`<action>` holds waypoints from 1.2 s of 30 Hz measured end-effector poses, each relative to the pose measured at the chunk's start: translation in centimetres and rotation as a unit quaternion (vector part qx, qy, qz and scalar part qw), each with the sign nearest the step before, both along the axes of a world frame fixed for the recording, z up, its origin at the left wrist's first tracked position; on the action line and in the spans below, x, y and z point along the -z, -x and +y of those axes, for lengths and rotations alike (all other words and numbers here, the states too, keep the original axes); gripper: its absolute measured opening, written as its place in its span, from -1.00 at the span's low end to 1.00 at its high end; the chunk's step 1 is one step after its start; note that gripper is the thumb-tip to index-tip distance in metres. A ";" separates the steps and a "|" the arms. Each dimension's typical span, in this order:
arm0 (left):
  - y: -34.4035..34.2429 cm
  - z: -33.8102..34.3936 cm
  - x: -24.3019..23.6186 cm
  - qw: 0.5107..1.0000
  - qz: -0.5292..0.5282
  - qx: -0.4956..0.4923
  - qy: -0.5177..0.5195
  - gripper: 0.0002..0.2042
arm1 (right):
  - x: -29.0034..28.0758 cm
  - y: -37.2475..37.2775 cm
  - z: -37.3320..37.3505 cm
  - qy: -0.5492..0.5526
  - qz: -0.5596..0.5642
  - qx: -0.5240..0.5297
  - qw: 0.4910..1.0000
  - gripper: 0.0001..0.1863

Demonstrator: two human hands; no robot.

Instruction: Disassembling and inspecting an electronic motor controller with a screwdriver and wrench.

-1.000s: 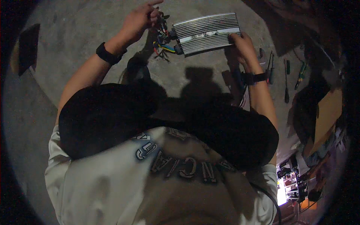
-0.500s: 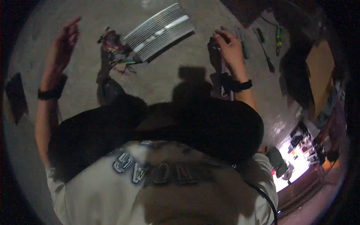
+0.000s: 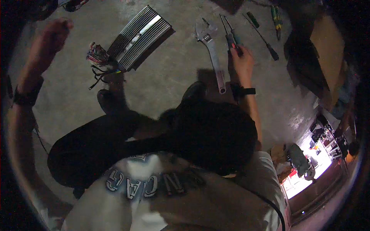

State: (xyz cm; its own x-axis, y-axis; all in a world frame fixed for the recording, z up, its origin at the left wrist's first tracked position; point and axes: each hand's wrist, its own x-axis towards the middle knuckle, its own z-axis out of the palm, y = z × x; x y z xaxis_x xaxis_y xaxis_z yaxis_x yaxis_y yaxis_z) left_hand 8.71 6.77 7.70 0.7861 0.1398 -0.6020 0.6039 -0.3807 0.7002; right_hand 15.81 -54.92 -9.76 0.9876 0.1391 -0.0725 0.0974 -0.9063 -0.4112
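Note:
My right hand point(image 3: 243, 65) is low over the concrete floor, its fingers closed round the dark, red-marked handle of a screwdriver point(image 3: 230, 39). Close against it lies a second screwdriver point(image 3: 235, 36) with a green handle. Left of that hand, an adjustable wrench point(image 3: 213, 54) rests with its jaw end away from me. My left hand point(image 3: 54, 36) hangs at the far left in shadow, fingers curled, nothing visible in them. Between my hands sits a finned metal box point(image 3: 140, 36); a bundle of coloured wires point(image 3: 98, 54) and several loose black leads point(image 3: 98, 75) come from its near left end.
Further right lie a long screwdriver point(image 3: 262, 35) and green-and-yellow-handled pliers point(image 3: 276, 21). A cardboard piece point(image 3: 327, 50) stands at the right edge. My shoes point(image 3: 108, 101) are close to the box and wrench. A brightly lit cluttered area shows at lower right.
My right hand has moved off the wrench, uncovering it, and over to the screwdrivers. The left hand has drawn further left, and its outstretched finger has curled in. The view has shifted.

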 end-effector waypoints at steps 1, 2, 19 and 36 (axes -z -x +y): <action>-0.7 -2.1 0.7 0.998 0.016 -0.010 0.066 -0.69 | 0.2 0.1 0.3 -0.004 0.001 0.002 1.000 -0.63; -0.8 -4.7 1.2 0.999 0.030 0.016 -0.013 -0.71 | 0.6 0.2 0.8 0.017 0.025 0.002 1.000 -0.61; 1.2 -12.3 10.5 0.974 -0.009 0.150 -0.168 -0.70 | 0.9 0.1 0.3 -0.077 0.129 0.047 0.988 -0.51; 1.8 10.0 -8.9 0.919 0.002 0.314 -0.237 -0.71 | -30.4 -7.8 20.5 0.020 0.078 -0.436 0.896 -0.67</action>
State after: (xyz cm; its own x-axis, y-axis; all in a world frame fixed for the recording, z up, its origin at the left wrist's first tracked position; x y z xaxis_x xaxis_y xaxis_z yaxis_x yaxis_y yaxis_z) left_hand 6.91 16.82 16.64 0.7996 -0.0934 -0.5933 0.1629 -0.9171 0.3639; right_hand 23.60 -34.39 20.66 0.4826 0.8472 -0.2221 0.7201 -0.5282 -0.4500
